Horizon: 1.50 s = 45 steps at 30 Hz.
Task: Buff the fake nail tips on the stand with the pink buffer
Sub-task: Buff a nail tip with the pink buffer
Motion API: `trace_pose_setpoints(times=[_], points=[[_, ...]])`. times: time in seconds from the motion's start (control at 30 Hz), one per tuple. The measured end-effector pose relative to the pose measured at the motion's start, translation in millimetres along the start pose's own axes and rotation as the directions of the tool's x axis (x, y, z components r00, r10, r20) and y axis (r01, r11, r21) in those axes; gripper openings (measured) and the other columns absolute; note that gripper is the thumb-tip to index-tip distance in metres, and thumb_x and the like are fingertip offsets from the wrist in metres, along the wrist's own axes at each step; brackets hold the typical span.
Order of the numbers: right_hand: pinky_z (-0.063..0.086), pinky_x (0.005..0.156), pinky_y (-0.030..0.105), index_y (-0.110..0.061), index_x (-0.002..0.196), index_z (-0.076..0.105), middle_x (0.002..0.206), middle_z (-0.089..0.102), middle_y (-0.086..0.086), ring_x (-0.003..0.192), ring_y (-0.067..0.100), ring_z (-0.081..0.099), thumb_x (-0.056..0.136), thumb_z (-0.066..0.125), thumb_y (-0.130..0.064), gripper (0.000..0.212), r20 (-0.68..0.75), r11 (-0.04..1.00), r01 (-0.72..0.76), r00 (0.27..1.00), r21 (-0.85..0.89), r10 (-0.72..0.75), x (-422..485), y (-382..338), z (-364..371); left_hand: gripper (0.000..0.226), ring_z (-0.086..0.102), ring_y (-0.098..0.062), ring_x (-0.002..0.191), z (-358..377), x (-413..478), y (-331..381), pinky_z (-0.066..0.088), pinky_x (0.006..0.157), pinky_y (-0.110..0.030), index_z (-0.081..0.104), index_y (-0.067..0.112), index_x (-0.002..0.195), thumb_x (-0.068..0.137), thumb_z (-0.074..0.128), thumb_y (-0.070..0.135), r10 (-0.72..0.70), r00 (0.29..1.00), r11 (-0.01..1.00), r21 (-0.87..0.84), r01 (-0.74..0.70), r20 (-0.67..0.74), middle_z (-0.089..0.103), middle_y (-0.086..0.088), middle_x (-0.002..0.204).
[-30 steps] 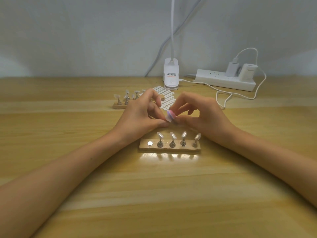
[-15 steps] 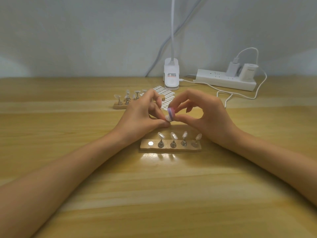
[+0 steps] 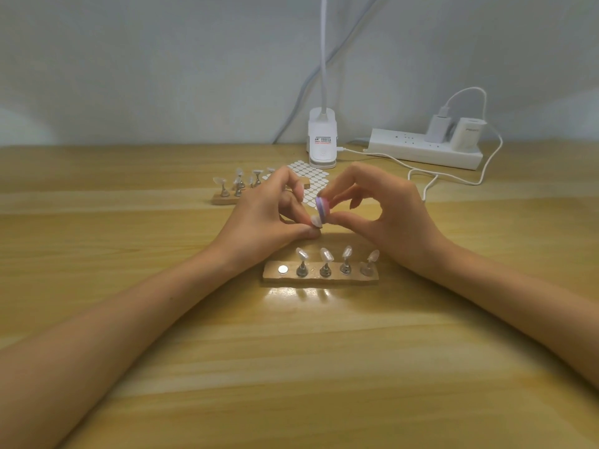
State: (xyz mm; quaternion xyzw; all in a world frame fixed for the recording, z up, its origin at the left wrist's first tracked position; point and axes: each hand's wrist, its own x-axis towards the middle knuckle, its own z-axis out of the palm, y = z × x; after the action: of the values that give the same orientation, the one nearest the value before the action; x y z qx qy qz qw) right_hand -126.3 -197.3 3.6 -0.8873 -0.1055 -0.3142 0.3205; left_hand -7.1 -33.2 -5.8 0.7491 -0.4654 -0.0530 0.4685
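While the left hand (image 3: 262, 218) pinches a likely flimsy nail tip (image 3: 316, 221), the right hand (image 3: 389, 222) pinches the pink buffer (image 3: 323, 209) edgewise.

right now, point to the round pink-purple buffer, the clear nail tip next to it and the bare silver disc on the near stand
round pink-purple buffer (image 3: 322, 208): head view, its layered edge
clear nail tip (image 3: 315, 221): head view, its curved face
bare silver disc (image 3: 283, 269): head view, its centre

Glossy wood-grain table (image 3: 291, 367) (lamp glare on it), matt raw wooden stand (image 3: 324, 280) with shiny metal pegs (image 3: 302, 271) and a bright metal disc (image 3: 282, 269), glossy translucent plastic nail tips (image 3: 301, 253), matt pink-purple buffer (image 3: 322, 209), smooth white plastic power strip (image 3: 421, 152).
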Motion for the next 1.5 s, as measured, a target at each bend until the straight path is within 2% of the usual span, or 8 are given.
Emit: trace_pose_setpoints(times=[0.07,0.37,0.53,0.67,0.8,1.03,1.33,1.5], points=[[0.052,0.073,0.035,-0.002,0.091,0.066,0.093,0.071,-0.005,0.085,0.005,0.071,0.085,0.078,-0.013,0.017,0.049,0.999,-0.043,0.998,0.008,0.042,-0.7,0.8,-0.2,0.045,0.067,0.006,0.081,0.3,0.0,-0.2,0.055,0.081,-0.026,0.045,0.011,0.092,0.073,0.085,0.006,0.000,1.000,1.000,-0.002,0.000,0.001,0.074,0.008,0.069],[0.048,0.070,0.023,-0.004,0.090,0.067,0.092,0.071,-0.007,0.082,0.005,0.070,0.086,0.077,-0.017,0.016,0.008,1.000,0.014,1.000,-0.009,-0.014,-1.6,0.1,1.1,0.045,0.068,0.006,0.081,0.2,0.2,0.1,0.053,0.077,-0.022,0.046,0.010,0.094,0.074,0.086,0.007,0.006,1.000,1.000,0.018,-0.006,-0.006,0.075,0.006,0.072],[0.049,0.069,0.028,-0.004,0.089,0.067,0.090,0.072,-0.004,0.082,0.005,0.070,0.087,0.077,-0.015,0.015,0.051,1.000,-0.028,0.998,-0.006,0.029,-1.3,2.1,0.4,0.045,0.065,0.013,0.077,1.4,0.2,-0.9,0.049,0.072,-0.014,0.046,0.010,0.093,0.074,0.086,0.007,0.005,1.000,1.000,0.011,-0.005,-0.007,0.075,0.007,0.070],[0.049,0.071,0.026,-0.004,0.091,0.068,0.091,0.071,-0.007,0.083,0.006,0.070,0.087,0.077,-0.016,0.015,0.031,1.000,-0.002,1.000,-0.008,0.002,-0.6,0.8,1.7,0.044,0.070,0.002,0.078,0.9,0.2,-1.4,0.051,0.074,-0.016,0.046,0.012,0.093,0.074,0.086,0.008,0.003,1.000,1.000,0.011,-0.003,-0.006,0.076,0.005,0.074],[0.049,0.071,0.029,-0.004,0.089,0.069,0.091,0.072,-0.006,0.083,0.006,0.070,0.086,0.077,-0.015,0.014,0.041,1.000,-0.010,0.999,-0.010,0.010,-0.6,1.2,0.1,0.044,0.063,0.015,0.079,0.6,0.2,-1.6,0.047,0.074,-0.012,0.046,0.011,0.093,0.074,0.086,0.008,0.007,1.000,1.000,0.025,-0.007,-0.003,0.076,0.006,0.073],[0.048,0.071,0.026,-0.004,0.089,0.068,0.091,0.073,-0.003,0.083,0.005,0.070,0.085,0.077,-0.014,0.015,0.047,1.000,-0.013,0.999,-0.013,0.013,-0.9,1.4,-0.5,0.044,0.062,0.017,0.074,1.1,0.0,-1.0,0.046,0.069,-0.010,0.045,0.012,0.091,0.074,0.085,0.008,0.012,1.000,1.000,0.019,-0.012,-0.006,0.076,0.005,0.073],[0.047,0.071,0.022,-0.002,0.090,0.067,0.091,0.072,-0.005,0.083,0.006,0.070,0.084,0.079,-0.013,0.016,0.018,1.000,0.017,1.000,-0.012,-0.017,-0.7,1.3,-0.7,0.044,0.069,-0.001,0.072,0.4,-1.2,1.7,0.048,0.070,-0.014,0.045,0.014,0.090,0.074,0.085,0.007,0.002,1.000,1.000,0.010,-0.002,-0.005,0.076,0.004,0.074],[0.049,0.071,0.028,-0.001,0.088,0.066,0.090,0.072,-0.003,0.084,0.007,0.070,0.084,0.078,-0.010,0.016,0.069,0.999,-0.033,0.997,-0.024,0.034,-1.8,1.1,-0.5,0.045,0.063,0.010,0.071,0.7,-0.9,2.8,0.047,0.070,-0.014,0.045,0.012,0.091,0.073,0.087,0.014,0.005,1.000,1.000,0.007,-0.005,-0.007,0.074,0.007,0.069]])
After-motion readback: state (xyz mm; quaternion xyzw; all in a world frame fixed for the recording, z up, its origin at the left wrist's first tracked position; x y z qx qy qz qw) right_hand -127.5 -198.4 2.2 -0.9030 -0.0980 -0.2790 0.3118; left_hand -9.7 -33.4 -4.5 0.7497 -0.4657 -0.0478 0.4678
